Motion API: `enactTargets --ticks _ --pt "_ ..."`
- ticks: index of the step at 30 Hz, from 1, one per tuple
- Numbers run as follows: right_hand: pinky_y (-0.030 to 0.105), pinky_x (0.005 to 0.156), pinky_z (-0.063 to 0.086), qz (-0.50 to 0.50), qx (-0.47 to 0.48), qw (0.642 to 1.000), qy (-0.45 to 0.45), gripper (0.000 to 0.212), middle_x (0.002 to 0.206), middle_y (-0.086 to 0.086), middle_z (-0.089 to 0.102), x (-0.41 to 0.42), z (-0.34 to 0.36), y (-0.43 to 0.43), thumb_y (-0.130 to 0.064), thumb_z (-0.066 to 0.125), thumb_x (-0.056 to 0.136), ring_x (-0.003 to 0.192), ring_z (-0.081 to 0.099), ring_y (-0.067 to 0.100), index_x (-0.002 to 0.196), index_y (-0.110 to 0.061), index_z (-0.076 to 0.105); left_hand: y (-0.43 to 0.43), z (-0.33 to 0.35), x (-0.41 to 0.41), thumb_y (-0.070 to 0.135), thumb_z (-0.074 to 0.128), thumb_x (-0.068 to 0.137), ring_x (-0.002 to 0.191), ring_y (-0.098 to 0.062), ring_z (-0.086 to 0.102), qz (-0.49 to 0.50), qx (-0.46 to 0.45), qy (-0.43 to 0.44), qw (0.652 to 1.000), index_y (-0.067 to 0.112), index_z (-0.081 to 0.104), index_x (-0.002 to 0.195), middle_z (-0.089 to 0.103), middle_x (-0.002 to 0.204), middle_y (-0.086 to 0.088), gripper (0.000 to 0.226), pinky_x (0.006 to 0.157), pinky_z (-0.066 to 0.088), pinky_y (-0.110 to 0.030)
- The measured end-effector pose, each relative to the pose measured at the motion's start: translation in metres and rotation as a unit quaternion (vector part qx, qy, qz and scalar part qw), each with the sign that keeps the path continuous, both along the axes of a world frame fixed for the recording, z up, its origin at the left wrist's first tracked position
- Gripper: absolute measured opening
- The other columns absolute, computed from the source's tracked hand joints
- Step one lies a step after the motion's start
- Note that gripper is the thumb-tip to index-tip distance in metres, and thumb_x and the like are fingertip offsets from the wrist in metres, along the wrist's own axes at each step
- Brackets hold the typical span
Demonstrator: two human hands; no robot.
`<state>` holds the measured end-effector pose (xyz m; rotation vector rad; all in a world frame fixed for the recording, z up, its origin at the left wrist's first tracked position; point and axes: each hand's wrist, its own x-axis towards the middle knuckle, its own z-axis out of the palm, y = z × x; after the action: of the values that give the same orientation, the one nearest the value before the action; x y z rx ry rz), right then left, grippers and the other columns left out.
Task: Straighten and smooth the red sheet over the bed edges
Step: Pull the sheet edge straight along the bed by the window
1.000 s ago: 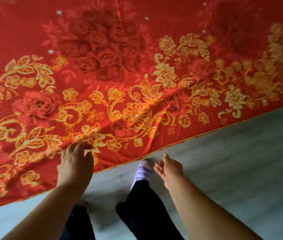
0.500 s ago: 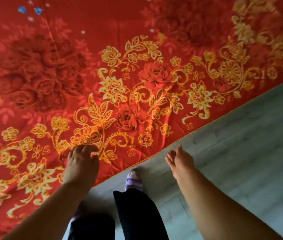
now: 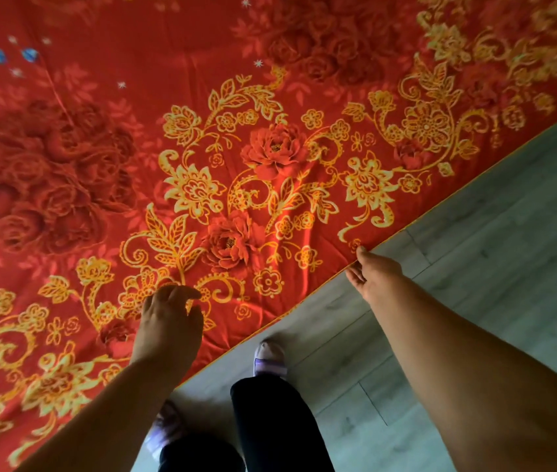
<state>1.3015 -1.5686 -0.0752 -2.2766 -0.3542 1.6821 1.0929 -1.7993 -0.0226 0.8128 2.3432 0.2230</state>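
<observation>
The red sheet (image 3: 202, 137), printed with gold scrolls and dark red roses, covers the bed and fills the upper left of the view. Its yellow-trimmed hem runs diagonally from lower left to upper right. My left hand (image 3: 169, 323) hovers just above or lightly on the sheet near the hem, fingers curled and apart, holding nothing. My right hand (image 3: 374, 277) is at the hem, fingertips touching the sheet's edge; whether it pinches the fabric I cannot tell. Faint creases fan out across the cloth between the two hands.
Grey wood-look floor (image 3: 474, 253) takes up the lower right. My legs in dark trousers (image 3: 270, 424) and a pale slipper (image 3: 269, 359) stand close against the bed side; a second slipper (image 3: 164, 430) shows below my left arm.
My right hand has risen from over the floor to the sheet's hem. My left hand has opened slightly and lifted. The view has shifted rightward along the bed.
</observation>
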Motion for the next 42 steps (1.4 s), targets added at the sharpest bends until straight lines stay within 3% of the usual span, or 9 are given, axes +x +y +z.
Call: enactTargets --ticks 4,6,8,10,13,17,21,26,42 --pt "0.025 0.042 0.052 0.022 -0.007 0.999 -0.049 0.023 0.085 0.013 0.060 0.011 -0.004 0.001 -0.016 0.061 0.090 0.063 0.055 0.014 0.076 0.000 0.054 -0.008 -0.002 -0.003 0.013 0.060 0.082 0.120 -0.032 0.045 0.001 0.001 -0.003 1.000 0.021 0.063 0.108 0.057 0.122 -0.009 0.027 0.103 0.034 -0.044" --pt "0.023 0.046 0.048 0.020 -0.003 0.999 -0.026 0.015 0.072 0.010 0.065 0.018 -0.002 -0.008 -0.015 0.052 0.096 0.055 0.056 0.013 0.092 -0.001 0.055 -0.015 0.003 -0.006 0.014 0.060 0.082 0.119 -0.033 0.046 0.015 -0.006 -0.003 1.000 0.023 0.063 0.108 0.057 0.123 -0.009 0.027 0.102 0.036 -0.045" --pt "0.032 0.068 0.058 0.140 0.000 0.984 -0.113 0.033 0.102 0.020 0.069 0.025 -0.009 -0.018 -0.024 0.040 0.099 0.083 0.067 0.022 0.121 -0.001 0.049 -0.021 0.007 -0.009 0.014 0.060 0.082 0.117 -0.034 0.047 0.025 -0.009 0.003 1.000 0.022 0.063 0.107 0.058 0.121 -0.010 0.027 0.101 0.036 -0.045" --pt "0.046 0.090 0.052 0.308 0.103 0.898 -0.298 0.050 0.133 0.025 0.048 0.026 -0.007 -0.023 -0.036 0.044 0.096 0.114 0.056 0.037 0.134 -0.003 0.041 -0.027 0.013 -0.014 0.012 0.060 0.082 0.116 -0.034 0.047 0.039 -0.006 0.009 0.999 0.022 0.064 0.107 0.059 0.120 -0.010 0.027 0.101 0.036 -0.045" --pt "0.047 0.101 0.040 0.498 0.272 0.753 -0.334 0.050 0.150 0.018 0.030 0.013 0.007 -0.021 -0.032 0.039 0.098 0.132 0.036 0.035 0.143 -0.015 0.028 -0.035 0.017 -0.019 0.012 0.059 0.083 0.118 -0.033 0.046 0.048 -0.006 0.011 0.999 0.023 0.064 0.107 0.059 0.122 -0.009 0.027 0.102 0.035 -0.045" --pt "0.040 0.082 0.047 0.468 0.108 0.800 -0.359 0.040 0.123 0.023 0.057 0.010 0.014 -0.011 -0.027 0.029 0.101 0.111 0.056 0.037 0.126 -0.002 0.047 -0.042 0.024 -0.020 0.014 0.058 0.086 0.123 -0.033 0.043 0.066 -0.006 0.014 0.998 0.021 0.064 0.110 0.055 0.127 -0.010 0.026 0.105 0.034 -0.046" --pt "0.046 0.095 0.042 0.501 0.253 0.742 -0.366 0.042 0.132 0.019 0.049 0.002 0.016 -0.007 -0.028 0.039 0.097 0.120 0.046 0.035 0.135 -0.010 0.040 -0.040 0.027 -0.017 0.014 0.057 0.086 0.123 -0.033 0.043 0.066 0.004 0.016 0.998 0.021 0.063 0.110 0.055 0.127 -0.010 0.026 0.105 0.034 -0.047" --pt "0.047 0.096 0.044 0.477 0.238 0.772 -0.346 0.038 0.131 0.015 0.049 0.002 0.032 -0.001 -0.029 0.044 0.095 0.121 0.047 0.033 0.130 -0.015 0.045 -0.031 0.037 -0.014 0.015 0.059 0.083 0.117 -0.034 0.046 0.037 0.010 0.013 0.999 0.021 0.063 0.108 0.059 0.121 -0.011 0.026 0.102 0.035 -0.046" --pt "0.045 0.119 0.014 0.671 0.190 0.653 -0.296 0.055 0.159 0.014 0.002 0.037 0.015 0.110 -0.026 0.034 0.099 0.146 0.004 0.030 0.147 -0.004 0.018 0.085 0.024 0.019 0.016 0.062 0.081 0.115 -0.035 0.049 0.005 0.024 0.021 0.999 0.022 0.064 0.108 0.060 0.119 -0.010 0.027 0.099 0.040 -0.046"
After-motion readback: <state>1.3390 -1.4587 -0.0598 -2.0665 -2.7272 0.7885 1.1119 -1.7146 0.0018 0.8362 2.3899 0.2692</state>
